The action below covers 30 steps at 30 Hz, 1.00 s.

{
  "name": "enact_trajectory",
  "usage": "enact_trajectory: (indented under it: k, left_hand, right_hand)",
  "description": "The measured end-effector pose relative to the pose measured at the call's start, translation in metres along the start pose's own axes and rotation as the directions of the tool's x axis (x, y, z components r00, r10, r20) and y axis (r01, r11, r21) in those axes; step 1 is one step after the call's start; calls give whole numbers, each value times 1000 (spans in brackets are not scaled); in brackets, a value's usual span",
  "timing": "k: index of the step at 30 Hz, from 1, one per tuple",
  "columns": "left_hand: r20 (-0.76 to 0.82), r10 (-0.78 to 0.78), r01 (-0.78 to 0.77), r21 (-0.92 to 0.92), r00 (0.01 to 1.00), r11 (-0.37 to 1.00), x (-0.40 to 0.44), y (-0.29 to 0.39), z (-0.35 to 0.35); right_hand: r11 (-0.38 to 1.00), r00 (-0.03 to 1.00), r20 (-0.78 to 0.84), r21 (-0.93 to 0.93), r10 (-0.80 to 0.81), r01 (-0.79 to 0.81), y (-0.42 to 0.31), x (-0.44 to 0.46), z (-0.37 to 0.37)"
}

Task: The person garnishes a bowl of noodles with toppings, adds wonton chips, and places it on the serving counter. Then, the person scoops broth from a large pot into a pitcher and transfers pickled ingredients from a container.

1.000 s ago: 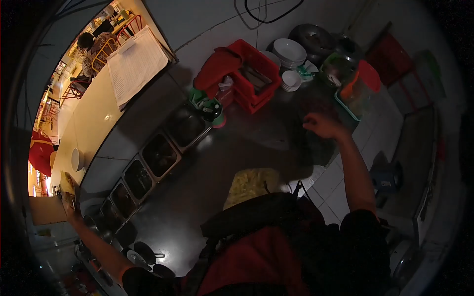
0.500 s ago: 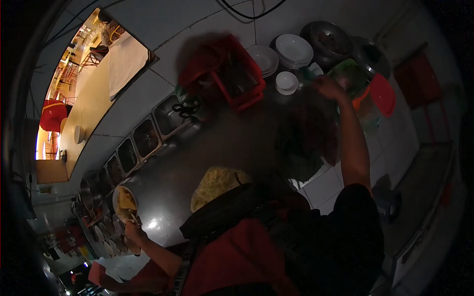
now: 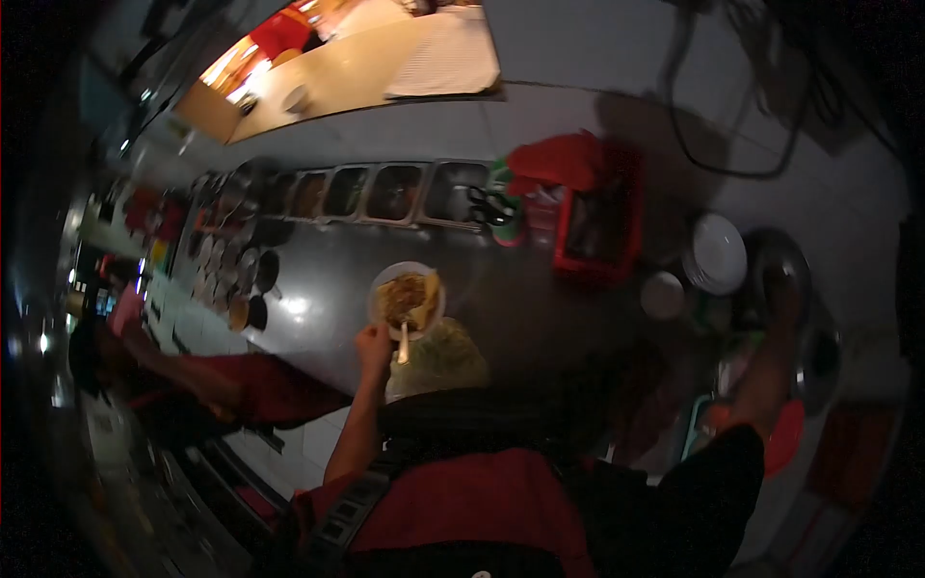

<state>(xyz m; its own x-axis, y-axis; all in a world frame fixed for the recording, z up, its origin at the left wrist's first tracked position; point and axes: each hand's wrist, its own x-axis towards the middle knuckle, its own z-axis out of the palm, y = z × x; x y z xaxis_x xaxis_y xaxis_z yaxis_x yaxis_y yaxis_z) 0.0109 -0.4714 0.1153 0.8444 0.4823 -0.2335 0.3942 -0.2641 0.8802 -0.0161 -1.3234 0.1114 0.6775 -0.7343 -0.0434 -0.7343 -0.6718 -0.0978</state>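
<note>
My left hand point(image 3: 374, 345) is closed on the rim of a white bowl point(image 3: 375, 310), above the steel counter. In the bowl lie brownish minced-looking food and a pale yellow folded piece, with a spoon point(image 3: 404, 345) leaning over the near rim. Beneath and just nearer to me sits a clear plastic bag point(image 3: 448, 361) of pale shredded food. Far to the right, my right hand point(image 3: 785, 294) reaches to a large metal bowl point(image 3: 798, 252); its fingers are dark and blurred, so their grip does not show. Beside it are stacked white bowls point(image 3: 718, 252).
Metal food tubs point(image 3: 393, 193) line the counter's back edge. A red basket point(image 3: 599, 268) stands right of a container with black-handled tools point(image 3: 496, 210). A small white bowl point(image 3: 662, 295) lies nearby. At left, another person point(image 3: 231, 390) works close to the counter.
The view has turned left. My left hand has brought the bowl from the counter's left end to near the bag. My right hand has moved from beside the small bowls to the metal bowl.
</note>
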Motion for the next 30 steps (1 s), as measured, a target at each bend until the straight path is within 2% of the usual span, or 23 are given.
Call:
enact_trajectory:
  k: [1,2,3,4,5,6,9,11,12,13,14,15,16,17,18,19,20,22,24,27,28,29,30]
  left_hand:
    - [26,13,-13,33,1000,999,-5,6,7]
    - [33,9,-8,-38,999,999,-10,14,16]
    - [53,63,-60,-57,997,997,-2,1,26]
    - [70,105,-103,-38,992,994,-6,10,32]
    - [109,71,-59,-112,992,992,-6,11,40]
    - [99,57,-45,-121,993,992,-8,19,46]
    - [173,101,-88,-81,980,993,-21,51,54]
    - [253,118,-83,-147,960,986,-24,64,58]
    - [262,109,-69,-156,959,985,-25,70,59]
    - [291,109,-65,-157,951,985,-27,75,60]
    - [322,111,-64,-153,940,986,-25,77,60]
    - [326,130,-106,-93,936,990,-21,75,60]
    - [346,127,-102,-88,930,991,-18,75,61]
    - [384,138,-111,-91,913,990,-16,75,61]
    - [418,148,-117,-100,896,988,-16,74,62]
    - [448,185,-137,-138,875,981,-17,76,61]
    - [457,184,-131,-145,870,981,-18,77,59]
    - [512,222,-224,-58,830,973,-18,79,51]
    - [547,201,-182,-90,813,979,-19,80,45]
    - [537,179,-185,-44,824,982,-10,79,27]
    - [521,179,-198,-18,835,980,-4,78,17]
    - [547,175,-233,38,819,972,10,70,9]
    - [547,168,-264,101,820,959,27,64,-3]
  right_hand:
    - [980,986,-38,-125,-164,158,-19,-23,-20]
    - [989,989,-46,-26,-143,142,9,6,13]
    - [997,994,-86,-12,-72,71,9,-1,8]
    - [999,997,-74,3,-34,34,-34,-40,-38]
    - [1000,998,-61,17,4,-3,-84,-84,-90]
    - [1000,998,-62,6,-13,13,-65,-64,-74]
    - [982,992,-91,-174,-84,68,20,-7,-20]
    - [844,922,-235,-516,-308,150,44,-2,-25]
    - [993,967,-230,-61,-111,99,-13,-44,-57]
    - [915,972,-217,404,90,5,-82,-97,-98]
    - [844,952,-256,462,-169,274,-135,-142,-118]
    - [672,921,-270,631,-280,389,-199,-196,-129]
    - [416,850,-200,803,-487,427,-253,-238,-134]
    - [281,725,-203,827,-658,487,-301,-272,-135]
    - [223,657,-92,898,-748,380,-341,-303,-142]
    - [137,575,-164,886,-801,443,-376,-318,-126]
    - [66,414,-262,775,-872,628,-408,-332,-127]
    - [7,179,-174,700,-968,714,-461,-344,-100]
    - [1,59,-82,568,-995,823,-495,-356,-70]
    - [44,82,-47,539,-996,841,-512,-374,-72]
    - [127,147,20,619,-989,775,-514,-377,-94]
    - [130,222,-54,665,-974,736,-512,-377,-105]
    - [214,357,-39,739,-933,639,-505,-375,-112]
